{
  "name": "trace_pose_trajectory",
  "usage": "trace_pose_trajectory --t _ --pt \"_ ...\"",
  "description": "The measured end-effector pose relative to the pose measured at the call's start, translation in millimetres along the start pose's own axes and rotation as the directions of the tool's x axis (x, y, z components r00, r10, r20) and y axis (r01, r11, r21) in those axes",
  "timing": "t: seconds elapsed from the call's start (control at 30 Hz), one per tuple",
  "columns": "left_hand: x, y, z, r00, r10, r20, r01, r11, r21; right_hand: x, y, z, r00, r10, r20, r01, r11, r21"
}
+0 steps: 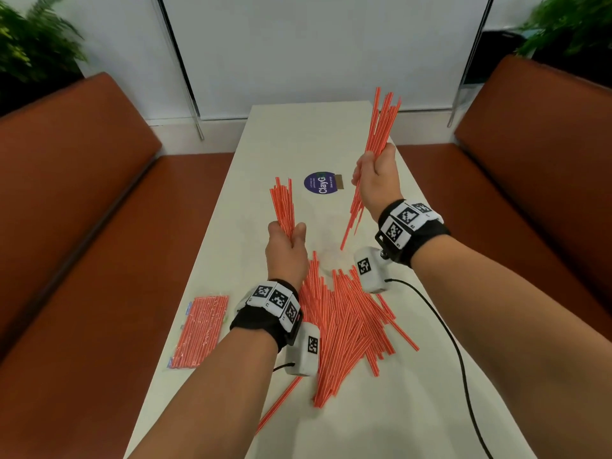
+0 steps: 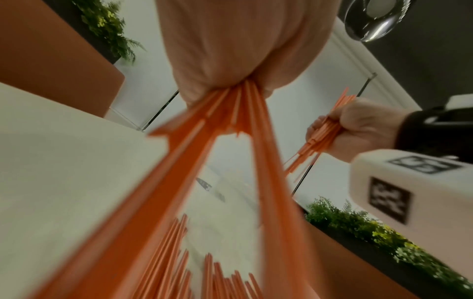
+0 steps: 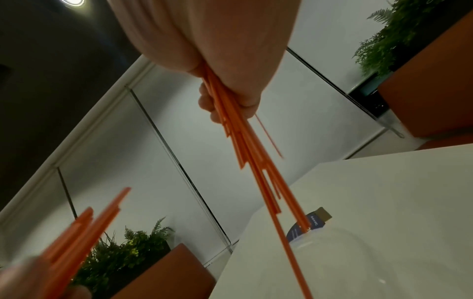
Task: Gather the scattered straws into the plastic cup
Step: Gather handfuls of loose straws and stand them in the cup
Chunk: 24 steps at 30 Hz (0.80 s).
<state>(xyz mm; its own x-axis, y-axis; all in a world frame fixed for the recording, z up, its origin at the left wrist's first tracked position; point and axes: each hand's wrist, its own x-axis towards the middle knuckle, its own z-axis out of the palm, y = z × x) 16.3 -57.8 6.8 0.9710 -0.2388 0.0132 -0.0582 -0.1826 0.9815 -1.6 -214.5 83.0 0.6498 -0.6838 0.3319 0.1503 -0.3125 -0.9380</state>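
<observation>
Your left hand (image 1: 286, 250) is raised above the white table (image 1: 381, 425), fingers curled tight around a bunch of orange straws (image 1: 283, 207) that fans upward and away from you. Your right hand (image 1: 376, 180) is higher and farther out, to the right, fist closed around a second, longer bundle (image 1: 381, 127); its upper ends lean to the right and its lower ends hang down toward the tabletop. In the right wrist view those lower ends point down toward a faint, clear rounded shape (image 3: 358, 252) on the table that may be the plastic cup, though it is too transparent to say for certain.

The rest of the straws lie in a loose heap (image 1: 344, 329) on the near middle of the table, below and between your wrists, with one stray straw (image 1: 278, 405) slanting off toward the near left. A sealed packet of straws (image 1: 202, 329) lies flat at the table's left edge. A round purple sticker (image 1: 319, 183) sits farther along the table, between your two hands. A black cable (image 1: 460, 359) trails from your right wrist across the near right of the table.
</observation>
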Motion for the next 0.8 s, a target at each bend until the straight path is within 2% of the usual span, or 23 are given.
trace_pose_trajectory --t 0.3,0.5,0.63,0.8 --pt "-0.8 24.6 -9.9 0.995 0.085 -0.054 -0.09 0.99 -0.11 23.4 -9.4 26.9 0.984 -0.175 -0.04 0.177 0.984 0.034" --pt "3.5 28.9 -8.7 0.989 0.138 -0.058 -0.146 0.978 -0.152 41.8 -0.2 38.9 0.971 -0.232 -0.062 0.229 0.972 -0.042" --pt "8.8 27.1 -7.2 0.988 0.136 -0.077 -0.147 0.974 -0.172 39.0 35.7 52.9 0.988 -0.155 -0.024 0.151 0.981 -0.123" --pt "17.8 18.7 -6.6 0.988 0.123 -0.096 -0.137 0.978 -0.158 22.4 84.9 63.8 0.998 0.017 0.067 -0.005 0.985 -0.171"
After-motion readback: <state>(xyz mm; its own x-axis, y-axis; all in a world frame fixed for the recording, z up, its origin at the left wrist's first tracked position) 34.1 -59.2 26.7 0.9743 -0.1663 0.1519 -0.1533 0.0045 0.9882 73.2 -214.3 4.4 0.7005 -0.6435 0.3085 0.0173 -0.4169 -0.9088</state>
